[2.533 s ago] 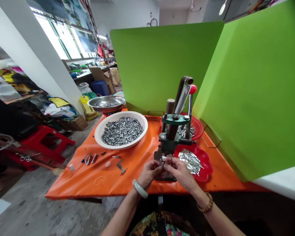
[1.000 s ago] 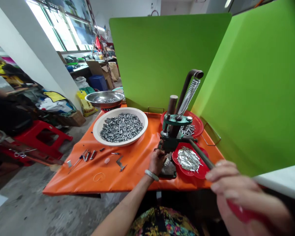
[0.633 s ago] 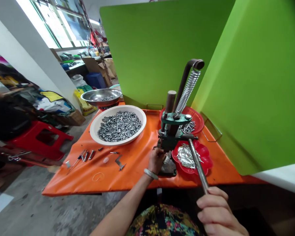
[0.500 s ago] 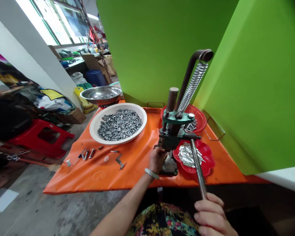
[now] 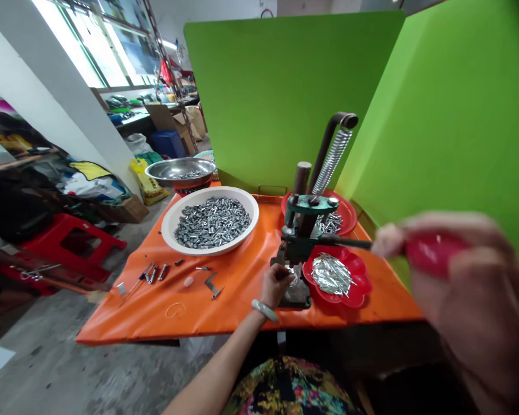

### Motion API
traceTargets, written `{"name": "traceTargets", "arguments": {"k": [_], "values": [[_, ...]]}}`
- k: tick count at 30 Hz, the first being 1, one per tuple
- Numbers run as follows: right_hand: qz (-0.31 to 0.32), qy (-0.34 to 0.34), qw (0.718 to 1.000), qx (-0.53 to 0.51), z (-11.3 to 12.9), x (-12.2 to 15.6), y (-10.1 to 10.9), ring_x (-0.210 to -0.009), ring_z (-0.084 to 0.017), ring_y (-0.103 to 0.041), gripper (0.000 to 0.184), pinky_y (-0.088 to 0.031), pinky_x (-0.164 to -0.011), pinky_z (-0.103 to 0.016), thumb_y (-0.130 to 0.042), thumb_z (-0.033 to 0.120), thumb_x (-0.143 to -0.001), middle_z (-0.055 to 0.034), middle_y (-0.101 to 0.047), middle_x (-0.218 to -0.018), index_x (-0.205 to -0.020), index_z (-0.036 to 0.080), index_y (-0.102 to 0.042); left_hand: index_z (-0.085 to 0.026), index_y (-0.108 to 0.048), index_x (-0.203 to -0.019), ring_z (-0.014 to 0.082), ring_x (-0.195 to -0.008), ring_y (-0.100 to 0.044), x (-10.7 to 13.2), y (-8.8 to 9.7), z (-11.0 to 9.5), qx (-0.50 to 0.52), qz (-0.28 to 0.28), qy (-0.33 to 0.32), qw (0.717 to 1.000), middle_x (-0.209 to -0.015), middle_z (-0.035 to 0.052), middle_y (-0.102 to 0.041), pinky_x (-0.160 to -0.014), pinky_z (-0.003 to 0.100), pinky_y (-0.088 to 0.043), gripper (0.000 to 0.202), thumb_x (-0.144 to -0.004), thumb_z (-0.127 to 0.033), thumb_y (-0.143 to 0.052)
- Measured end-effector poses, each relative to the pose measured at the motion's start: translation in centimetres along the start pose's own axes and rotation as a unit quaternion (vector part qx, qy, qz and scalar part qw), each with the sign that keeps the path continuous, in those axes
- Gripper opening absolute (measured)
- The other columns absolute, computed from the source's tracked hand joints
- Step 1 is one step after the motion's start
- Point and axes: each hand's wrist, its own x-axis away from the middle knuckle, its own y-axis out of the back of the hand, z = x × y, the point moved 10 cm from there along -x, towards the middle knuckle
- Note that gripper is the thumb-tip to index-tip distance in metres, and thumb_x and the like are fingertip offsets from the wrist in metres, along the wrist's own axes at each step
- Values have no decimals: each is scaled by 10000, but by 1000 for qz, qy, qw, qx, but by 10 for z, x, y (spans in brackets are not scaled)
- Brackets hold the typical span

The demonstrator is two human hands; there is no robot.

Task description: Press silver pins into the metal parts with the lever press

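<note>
Hiding part of red knob (image 5: 435, 253), right hand (image 5: 476, 294) blurred

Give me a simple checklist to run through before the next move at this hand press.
1. Right hand on the lever's red knob: ok, wrapped around it, though blurred.
2. Left hand clear of the hand press: not ok, it is at the press base.
3. Workpiece seated properly: cannot tell, too small and partly hidden.
4. Coil spring attached at its top: ok.
5. Slender metal pins contained: ok, in the scalloped red bowl.
</note>
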Motion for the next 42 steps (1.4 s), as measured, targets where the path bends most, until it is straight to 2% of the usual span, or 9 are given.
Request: {"name": "traceTargets", "arguments": {"k": [5,9,13,17,21,24,31,37,42], "values": [[40,-106,980,-163,-61,-112,-25,-784,-61,-534,262,-427,-738,-233,-433,385,-843,19,-545,-934,-1032,205,-457,-145,-461,-681,43,-424,-439,23,-10,5,95,60,85,990,-500,-59,-483,-448,177,-364,357,-546,-372,-701],[59,-169,962,-207,-123,-141,-44,-713,-78,-528,338,-472,-671,-257,-520,420,-790,1,-550,-905,-1050,216,-447,-141,-465,-703,40,-440,-468,33,-13,1,137,74,101,983,-527,-59,-501,-468,175,-407,374,-550,-387,-701],[55,-209,957,-193,-157,-102,-34,-732,-103,-541,325,-486,-677,-277,-504,410,-800,-36,-548,-926,-1050,206,-461,-144,-455,-708,51,-450,-499,35,-13,8,162,71,128,976,-531,-68,-506,-505,202,-453,397,-527,-381,-718],[-28,-289,953,-90,-203,-10,-8,-593,-83,-509,242,-450,-530,-211,-555,381,-753,-15,-532,-729,-837,159,-504,-141,-449,-687,50,-425,-489,28,-8,15,147,55,122,980,-499,-67,-503,-455,172,-409,412,-502,-377,-731],[96,-357,925,-91,-234,86,-64,-512,-71,-472,245,-400,-468,-186,-568,379,-726,9,-501,-627,-777,148,-506,-137,-452,-658,48,-412,-467,24,-5,14,86,49,92,991,-473,-63,-494,-423,162,-368,414,-487,-393,-730],[197,-366,905,-95,-230,124,-115,-536,-88,-505,258,-399,-473,-195,-553,370,-728,1,-537,-689,-874,159,-523,-126,-474,-626,31,-430,-434,23,-2,5,-15,33,45,998,-476,-54,-483,-427,148,-330,335,-531,-354,-700],[260,-278,924,25,-207,111,-138,-582,-88,-495,136,-381,-568,-198,-468,274,-775,18,-556,-650,-785,173,-560,-129,-511,-637,20,-502,-388,20,1,-2,-159,11,-37,987,-538,-52,-476,-491,144,-321,212,-604,-296,-638],[197,-194,957,88,-214,93,-133,-689,-110,-523,135,-382,-636,-211,-466,262,-788,-4,-578,-749,-797,177,-570,-155,-530,-791,25,-552,-439,5,10,-5,-203,-39,-64,976,-645,-45,-522,-533,140,-365,232,-585,-181,-635],[185,-168,958,144,-223,89,-141,-702,-117,-527,153,-376,-650,-214,-465,240,-802,-29,-577,-750,-730,153,-568,-181,-578,-905,26,-562,-455,-8,7,-12,-261,-43,-101,959,-748,-21,-553,-583,165,-408,353,-565,-158,-672]]}}
